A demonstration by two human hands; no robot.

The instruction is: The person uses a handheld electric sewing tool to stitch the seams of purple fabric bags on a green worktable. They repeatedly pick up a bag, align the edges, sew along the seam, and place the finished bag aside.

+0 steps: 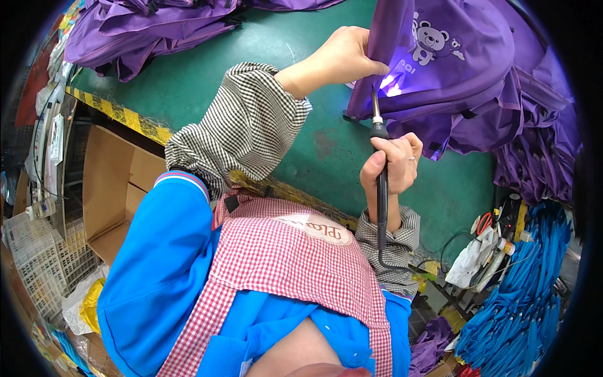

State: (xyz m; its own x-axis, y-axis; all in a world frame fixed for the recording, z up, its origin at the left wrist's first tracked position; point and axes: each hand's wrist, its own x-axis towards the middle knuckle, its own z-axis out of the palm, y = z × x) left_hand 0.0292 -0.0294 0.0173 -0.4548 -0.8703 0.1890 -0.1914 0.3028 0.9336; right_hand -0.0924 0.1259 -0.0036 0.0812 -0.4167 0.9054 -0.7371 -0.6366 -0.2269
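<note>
A purple fabric bag (483,69) with a printed bear lies at the upper right of the table. My left hand (347,58) pinches the bag's edge strip between thumb and fingers. In my right hand (397,164) is a soldering iron (382,204) with a black handle and a metal shaft, its cord running down past my sleeve. The iron points up and its tip is at the bag's edge, just below my left fingers. Bright violet-white light falls on the fabric beside the tip. Whether the tip touches the fabric I cannot tell.
Purple bags (151,31) are heaped on the green table (326,144) at the far left. Yellow-black tape (119,112) marks its edge. A cardboard box (113,182) stands lower left. Blue straps (515,295) hang at the right, near red-handled scissors (482,223).
</note>
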